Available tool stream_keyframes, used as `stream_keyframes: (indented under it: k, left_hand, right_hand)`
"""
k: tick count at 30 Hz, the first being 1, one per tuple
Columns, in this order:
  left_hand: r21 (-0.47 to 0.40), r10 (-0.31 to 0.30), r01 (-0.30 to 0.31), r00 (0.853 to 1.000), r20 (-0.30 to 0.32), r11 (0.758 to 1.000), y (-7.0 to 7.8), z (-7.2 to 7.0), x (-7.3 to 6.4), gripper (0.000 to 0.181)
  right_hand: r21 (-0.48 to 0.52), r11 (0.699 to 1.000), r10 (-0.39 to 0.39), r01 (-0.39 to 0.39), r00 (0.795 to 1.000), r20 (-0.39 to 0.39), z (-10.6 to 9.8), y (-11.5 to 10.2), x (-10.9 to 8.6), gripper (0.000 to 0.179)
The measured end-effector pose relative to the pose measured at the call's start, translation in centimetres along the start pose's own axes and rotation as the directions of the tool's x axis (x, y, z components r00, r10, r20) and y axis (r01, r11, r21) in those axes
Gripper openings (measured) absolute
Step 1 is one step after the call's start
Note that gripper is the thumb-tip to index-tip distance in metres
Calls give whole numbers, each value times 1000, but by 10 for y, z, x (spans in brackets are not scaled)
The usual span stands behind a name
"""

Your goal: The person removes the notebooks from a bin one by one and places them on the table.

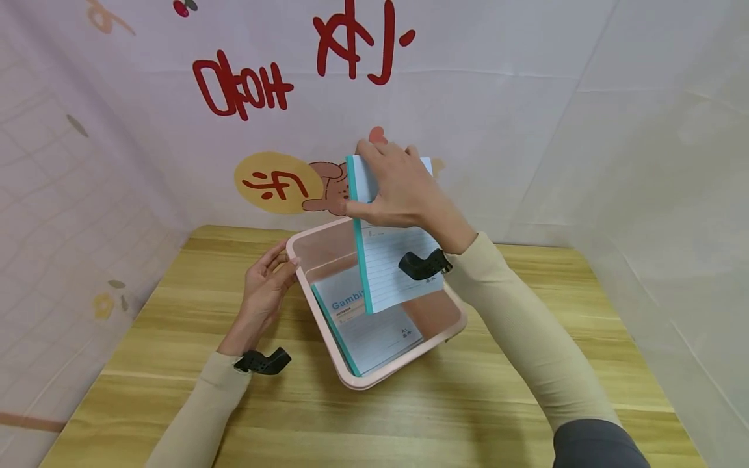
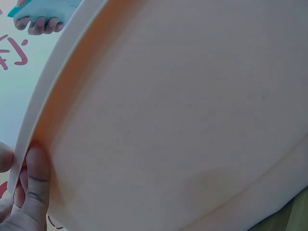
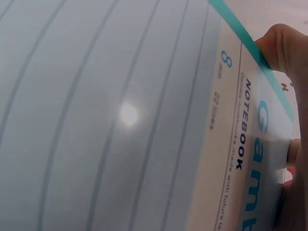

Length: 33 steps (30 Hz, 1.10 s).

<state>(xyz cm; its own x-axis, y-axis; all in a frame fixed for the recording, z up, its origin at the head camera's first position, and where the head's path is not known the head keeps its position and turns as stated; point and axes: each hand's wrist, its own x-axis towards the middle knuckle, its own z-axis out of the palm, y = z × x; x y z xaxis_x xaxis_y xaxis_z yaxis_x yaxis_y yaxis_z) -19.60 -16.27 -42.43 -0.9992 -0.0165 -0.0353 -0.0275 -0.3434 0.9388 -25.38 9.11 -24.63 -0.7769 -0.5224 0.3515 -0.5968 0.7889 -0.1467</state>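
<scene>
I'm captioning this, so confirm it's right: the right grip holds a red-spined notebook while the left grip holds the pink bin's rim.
The spine colour is wrong: the head view shows it is teal. The right grip holds a teal-spined notebook while the left grip holds the pink bin's rim.

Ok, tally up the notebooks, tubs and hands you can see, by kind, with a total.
Notebooks: 2, the held notebook and the lower notebook inside the pink tub
Tubs: 1
Hands: 2, the left hand and the right hand
Total: 5 in sight; whether more lies under the lower notebook, I can't tell.
</scene>
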Motion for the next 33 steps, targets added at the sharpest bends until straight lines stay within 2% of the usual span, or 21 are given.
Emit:
stream_keyframes:
  k: [6,15,20,27,33]
  left_hand:
    - [21,-2,2,1000,-2,1000,0,1,0,60]
    - [36,-5,5,1000,-3,999,0,1,-1,60]
    - [46,-5,5,1000,0,999,0,0,-1,60]
    - [27,5,-5,1000,1,1000,-1,-1,0,60]
    - [29,4,-4,1000,7,1000,-1,-1,0,61]
  right_hand:
    - [0,998,64,-64,998,16,-11,20,-5,74]
    - [-51,987,150,-150,989,7,-11,65,-17,52]
    - [-85,975,209,-206,978,25,-6,93,-28,52]
    - [-109,956,280,-274,959,49,0,129,-41,43]
    - [-111,936,343,-334,935,85,6,154,-54,47]
